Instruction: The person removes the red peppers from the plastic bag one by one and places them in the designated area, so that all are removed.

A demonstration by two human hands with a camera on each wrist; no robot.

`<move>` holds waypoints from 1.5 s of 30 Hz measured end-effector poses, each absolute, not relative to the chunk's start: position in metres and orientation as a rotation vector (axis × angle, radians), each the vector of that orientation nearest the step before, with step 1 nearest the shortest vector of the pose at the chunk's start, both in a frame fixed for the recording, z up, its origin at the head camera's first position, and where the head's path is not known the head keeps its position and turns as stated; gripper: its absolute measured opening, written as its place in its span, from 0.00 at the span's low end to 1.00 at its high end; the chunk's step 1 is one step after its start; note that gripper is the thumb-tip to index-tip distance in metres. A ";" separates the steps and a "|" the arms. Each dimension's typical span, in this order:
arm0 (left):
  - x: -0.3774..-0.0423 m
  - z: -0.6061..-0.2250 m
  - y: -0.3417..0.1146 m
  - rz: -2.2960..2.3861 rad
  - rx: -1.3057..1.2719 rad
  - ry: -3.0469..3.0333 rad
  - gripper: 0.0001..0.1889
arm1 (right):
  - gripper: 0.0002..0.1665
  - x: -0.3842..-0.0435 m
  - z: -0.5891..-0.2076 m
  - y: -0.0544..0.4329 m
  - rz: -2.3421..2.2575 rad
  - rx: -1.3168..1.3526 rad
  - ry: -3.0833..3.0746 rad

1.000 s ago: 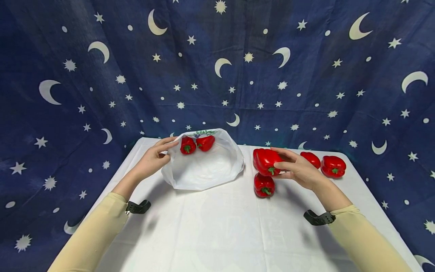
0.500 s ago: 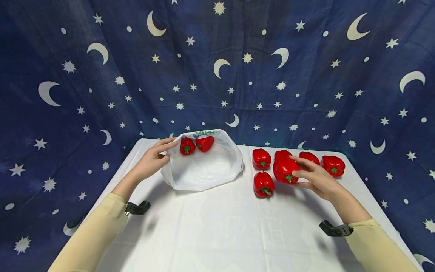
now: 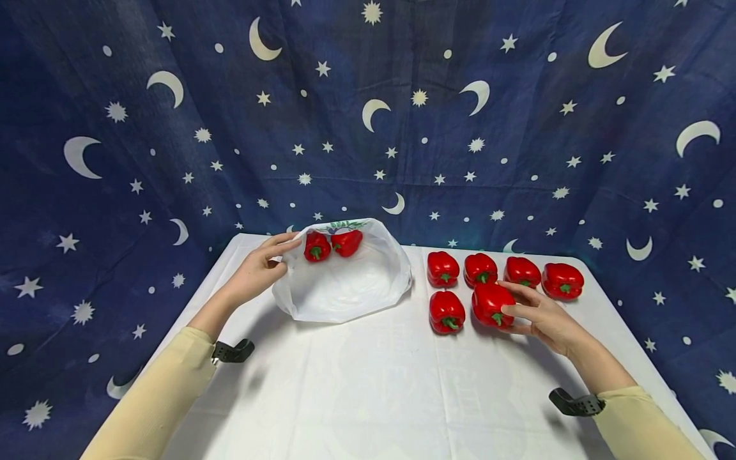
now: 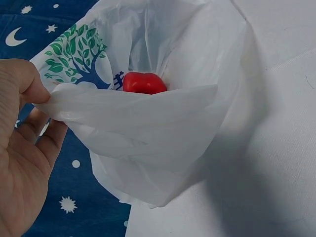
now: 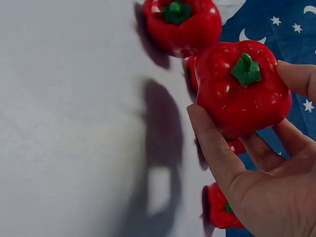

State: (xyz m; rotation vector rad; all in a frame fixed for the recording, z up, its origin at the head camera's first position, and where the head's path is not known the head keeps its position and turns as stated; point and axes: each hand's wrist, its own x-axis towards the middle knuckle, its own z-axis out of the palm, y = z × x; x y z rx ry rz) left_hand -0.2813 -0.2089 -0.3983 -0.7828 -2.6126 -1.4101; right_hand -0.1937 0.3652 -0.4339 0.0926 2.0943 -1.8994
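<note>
My left hand [image 3: 255, 268] pinches the left rim of a white plastic bag [image 3: 351, 294] between thumb and fingers, and the mouth of the bag faces me. Inside it, toward the back, lie two red bell peppers [image 3: 347, 243]; the left wrist view shows only one red pepper [image 4: 144, 83] above the near fold. On the right, my right hand [image 3: 543, 319] grips another red bell pepper [image 3: 491, 305] from its right side, its green stem [image 5: 246, 70] toward the wrist camera. Whether that pepper touches the table I cannot tell. Just left of it sits a red bell pepper [image 3: 446, 312].
Behind the held pepper, several red bell peppers [image 3: 443, 269] stand in a row along the back right of the white-covered table [image 3: 368, 396]. A dark blue cloth [image 3: 345, 96] with moons and stars hangs behind the table.
My right hand has carried its bell pepper rightward and then toward me and lower, from above the left peppers to the right of the front one. The left hand and bag stay put.
</note>
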 end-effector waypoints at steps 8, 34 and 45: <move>-0.282 -0.399 -0.210 -1.409 -0.789 -2.608 0.31 | 0.51 -0.192 -0.443 0.363 -1.812 0.167 2.139; -0.282 -0.400 -0.209 -1.430 -0.759 -2.631 0.31 | 0.52 -0.192 -0.454 0.360 -1.753 0.195 2.184; -0.282 -0.400 -0.209 -1.425 -0.778 -2.625 0.31 | 0.52 -0.193 -0.456 0.360 -1.730 0.191 2.192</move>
